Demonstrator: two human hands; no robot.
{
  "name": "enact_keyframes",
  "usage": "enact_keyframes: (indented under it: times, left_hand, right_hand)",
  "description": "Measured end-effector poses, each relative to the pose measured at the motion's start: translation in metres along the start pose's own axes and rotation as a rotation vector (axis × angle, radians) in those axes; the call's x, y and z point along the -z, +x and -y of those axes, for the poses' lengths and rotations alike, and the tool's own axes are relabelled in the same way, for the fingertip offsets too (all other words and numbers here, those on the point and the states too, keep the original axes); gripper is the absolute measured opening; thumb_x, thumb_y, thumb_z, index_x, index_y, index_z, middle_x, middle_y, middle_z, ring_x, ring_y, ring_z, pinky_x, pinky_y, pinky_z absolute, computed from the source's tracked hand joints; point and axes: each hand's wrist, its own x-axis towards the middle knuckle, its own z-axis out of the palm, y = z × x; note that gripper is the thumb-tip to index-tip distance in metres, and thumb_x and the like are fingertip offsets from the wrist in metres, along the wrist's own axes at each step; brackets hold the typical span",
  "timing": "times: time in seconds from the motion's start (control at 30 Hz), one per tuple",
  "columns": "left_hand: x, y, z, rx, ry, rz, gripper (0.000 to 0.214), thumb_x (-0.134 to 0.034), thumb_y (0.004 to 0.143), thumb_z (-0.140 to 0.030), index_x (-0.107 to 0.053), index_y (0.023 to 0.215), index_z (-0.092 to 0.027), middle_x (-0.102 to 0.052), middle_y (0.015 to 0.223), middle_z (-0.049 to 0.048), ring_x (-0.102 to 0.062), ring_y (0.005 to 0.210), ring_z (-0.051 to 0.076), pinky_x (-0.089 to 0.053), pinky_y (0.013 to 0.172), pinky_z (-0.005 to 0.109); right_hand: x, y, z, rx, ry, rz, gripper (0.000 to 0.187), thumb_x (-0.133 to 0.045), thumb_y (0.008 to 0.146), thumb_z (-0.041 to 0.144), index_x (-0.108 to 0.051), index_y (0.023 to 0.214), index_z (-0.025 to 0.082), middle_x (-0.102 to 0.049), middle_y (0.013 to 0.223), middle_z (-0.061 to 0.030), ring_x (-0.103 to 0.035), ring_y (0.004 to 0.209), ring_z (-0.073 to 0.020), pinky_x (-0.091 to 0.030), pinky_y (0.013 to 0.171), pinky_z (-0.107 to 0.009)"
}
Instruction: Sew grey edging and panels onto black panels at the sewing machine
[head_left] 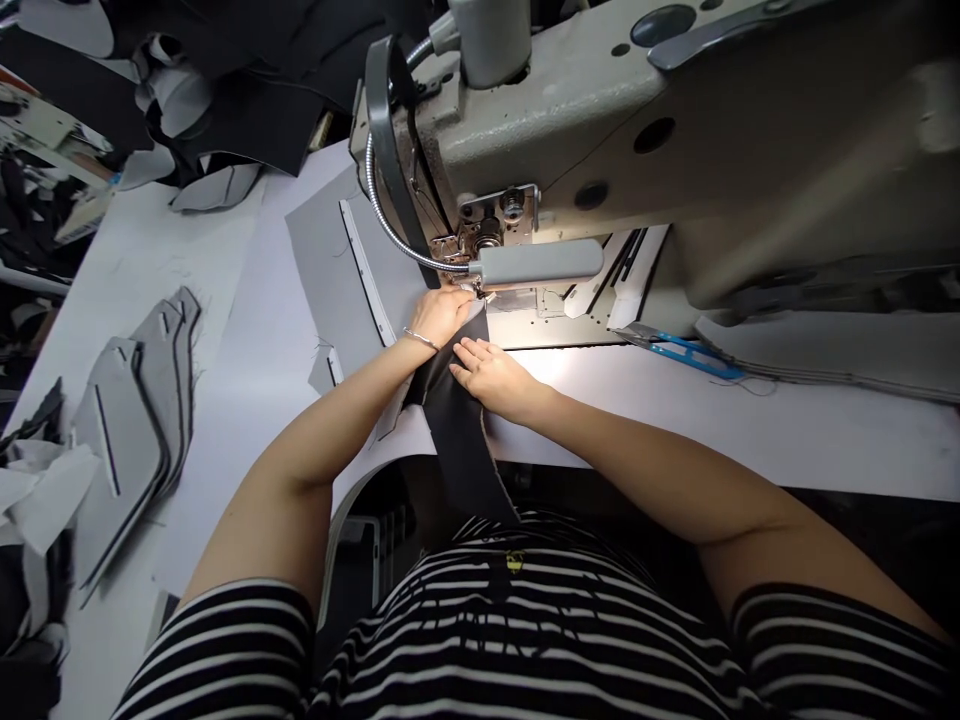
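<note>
A strip of black fabric (pixel 457 420) runs from my lap up to the needle area (pixel 480 290) of a grey industrial sewing machine (pixel 675 130). My left hand (pixel 439 315) rests on the strip's far end right by the presser foot, fingers curled down onto the cloth; a thin bracelet circles its wrist. My right hand (pixel 491 375) lies flat on the fabric just behind it, fingers stretched out and pressing the strip to the table. A small lamp (pixel 536 262) on a gooseneck lights the spot.
A grey cut panel (pixel 330 270) lies under and left of the black strip. A stack of grey cut pieces (pixel 139 410) sits at the left of the white table (pixel 240 380). Blue thread snips (pixel 686 350) lie to the right. Dark fabric piles fill the far left.
</note>
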Motion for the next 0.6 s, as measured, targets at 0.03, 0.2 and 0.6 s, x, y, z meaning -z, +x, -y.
enact_keyframes:
  times: [0.03,0.2,0.6]
  left_hand:
    - [0.0,-0.001,0.0,0.002,-0.002,0.001,0.026,-0.052,0.089,-0.021,-0.073,0.104,-0.022,-0.071,0.112,0.0056,-0.067,0.099,0.02,-0.049,0.087,0.027]
    - [-0.004,-0.007,0.004,-0.075,-0.013,-0.028,0.027,-0.051,0.089,-0.021,-0.073,0.104,-0.02,-0.072,0.108,0.0076,-0.066,0.1,0.02,-0.049,0.089,0.027]
    - [-0.008,0.012,0.0,0.257,-0.151,0.058,0.022,-0.058,0.082,-0.035,-0.065,0.072,-0.016,-0.069,0.075,0.0053,-0.064,0.087,0.022,-0.048,0.089,0.035]
  right_hand:
    - [0.0,0.0,0.0,-0.001,-0.001,0.002,0.032,-0.046,0.092,0.008,-0.063,0.12,0.005,-0.055,0.132,-0.023,-0.053,0.124,-0.0289,-0.047,0.098,-0.044]
    - [0.001,-0.001,0.002,-0.006,-0.017,-0.005,0.031,-0.045,0.094,0.01,-0.064,0.117,0.006,-0.057,0.13,-0.0228,-0.053,0.124,-0.028,-0.046,0.099,-0.043]
    - [-0.006,-0.003,0.002,-0.003,-0.081,-0.094,0.027,-0.047,0.094,0.014,-0.067,0.109,0.008,-0.062,0.124,-0.0202,-0.059,0.117,-0.027,-0.049,0.094,-0.042]
